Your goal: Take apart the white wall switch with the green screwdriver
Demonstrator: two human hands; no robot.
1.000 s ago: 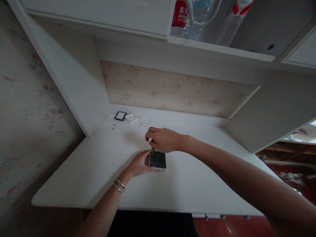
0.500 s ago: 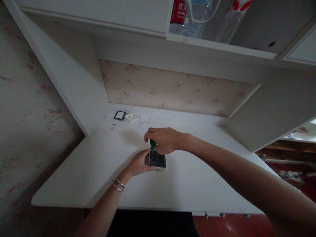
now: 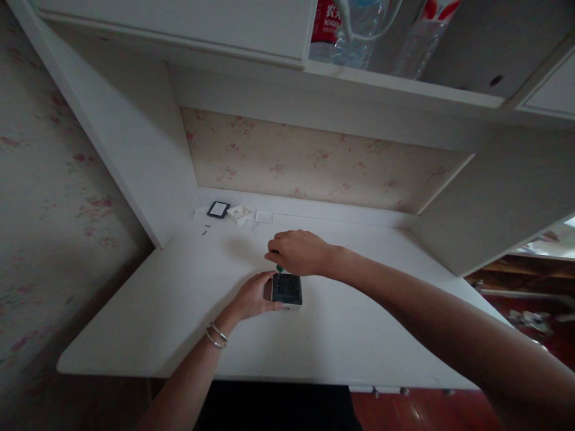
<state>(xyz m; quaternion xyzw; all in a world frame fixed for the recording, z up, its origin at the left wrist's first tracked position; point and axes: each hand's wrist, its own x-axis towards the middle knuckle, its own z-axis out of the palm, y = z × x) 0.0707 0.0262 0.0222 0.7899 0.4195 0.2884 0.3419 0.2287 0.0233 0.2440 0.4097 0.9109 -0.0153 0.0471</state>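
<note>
one small box (image 3: 287, 291), dark on its upper face with pale sides, set flat on a white table (image 3: 171, 311), towards the near edge and about midway along. one left hand (image 3: 252, 296), clasping the box at its left side, thumb at the near edge and fingers at the far left corner. two silver-toned bangles (image 3: 216, 335), worn on the left wrist. one right hand (image 3: 299, 251), closed round a green-handled tool (image 3: 279, 269), held above the far left corner of the box; most of the handle is hidden in the fist, and whether the tip touches the box cannot be told. at the back of the table, towards the left, a row: one dark-framed panel (image 3: 218, 209) with a pale centre; just beside it, one white open frame (image 3: 239, 214); to the right of that, one white rectangular plate (image 3: 263, 217). two short dark strips (image 3: 205, 233), lying in front of the panel. overhead, one shelf (image 3: 404, 85) bearing clear plastic bottles, among them one with a red label (image 3: 326, 24) and white lettering, and a pale looped cord (image 3: 359, 39). behind the table, floral wallpaper (image 3: 296, 158).
</note>
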